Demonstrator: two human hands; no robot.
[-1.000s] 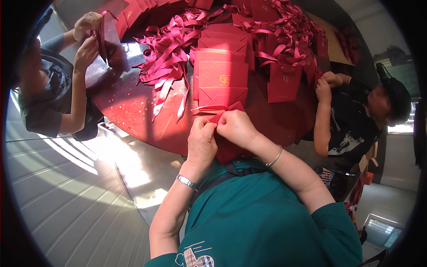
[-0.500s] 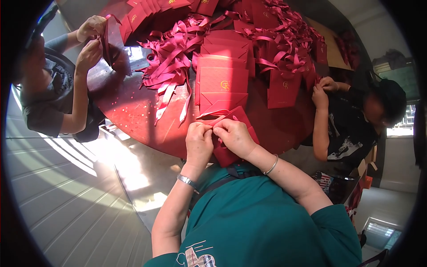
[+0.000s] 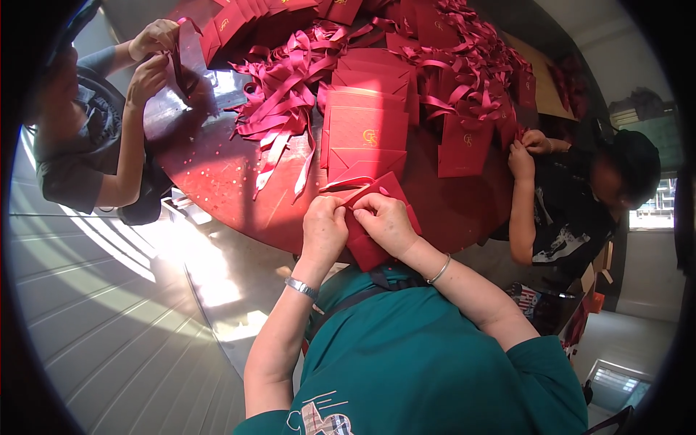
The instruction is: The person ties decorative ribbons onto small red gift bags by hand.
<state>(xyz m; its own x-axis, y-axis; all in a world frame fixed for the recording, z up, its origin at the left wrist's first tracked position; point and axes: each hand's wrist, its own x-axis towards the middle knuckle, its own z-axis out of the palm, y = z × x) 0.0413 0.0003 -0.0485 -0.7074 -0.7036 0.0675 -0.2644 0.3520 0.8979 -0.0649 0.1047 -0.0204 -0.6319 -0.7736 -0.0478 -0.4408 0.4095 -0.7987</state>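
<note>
A small dark-red paper bag is at the near edge of the round table, tilted in front of my body. My left hand pinches at its upper edge with thumb and fingertips. Close beside it, my right hand is closed in a pinch on the same edge, and the fingertips of both hands nearly meet. A bit of pink shows by my right knuckles; what exactly lies between the fingertips is hidden. Just beyond, a row of overlapping red paper bags lies flat on the table.
Loose red ribbons are heaped left of the row. More ribboned bags are piled at the right, others at the far left. One person works at the left with a dark-red item, another at the right. The table is round.
My hands stay pinched at the bag's edge, with only slight finger movement. The person at the left has shifted their hands a little. The view has moved slightly.
</note>
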